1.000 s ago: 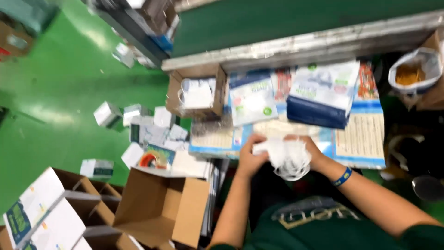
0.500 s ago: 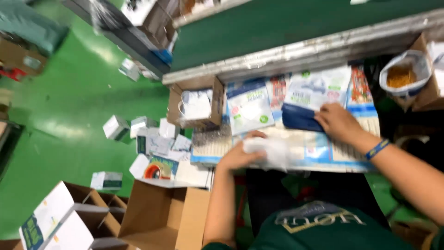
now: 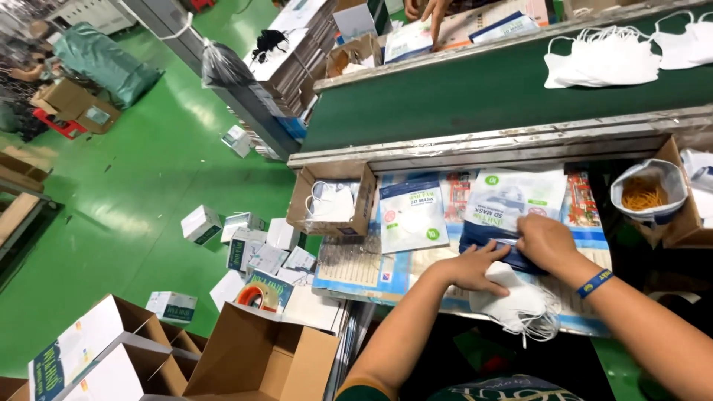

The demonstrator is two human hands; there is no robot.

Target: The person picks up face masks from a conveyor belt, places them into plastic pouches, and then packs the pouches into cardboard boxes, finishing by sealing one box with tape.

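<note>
Nearest: open brown cardboard box (image 3: pixel 260 360) bottom left, with a tape roll (image 3: pixel 257 295) just behind it.

Both forearms reach forward from bottom of frame onto the bench (image 3: pixel 371 275). Left hand (image 3: pixel 475 269) palm down, fingers curled, pressing on a bunch of white face masks (image 3: pixel 516 304); the masks lie on the bench under and just right of the hand, ear loops trailing toward the near edge. Left grip closed on the masks.

Right hand (image 3: pixel 546 241), blue wristband (image 3: pixel 596 283) on the wrist, knuckles up, fingers pinching the top edge of a dark blue pouch (image 3: pixel 490 241). Right grip closed on the pouch, which touches the stack of printed mask bags (image 3: pixel 512 200).

Left of that: another mask bag (image 3: pixel 412 215) lying flat, then a small cardboard tray (image 3: pixel 334 204) holding a mask. Right: bag of rubber bands (image 3: pixel 645 191).

Farther: green conveyor belt (image 3: pixel 483 93) carrying white masks (image 3: pixel 601 58). Far side, another person's hand (image 3: pixel 434 11) on packaging. Small white cartons (image 3: pixel 245 245) scattered on the green floor (image 3: pixel 148 171).
</note>
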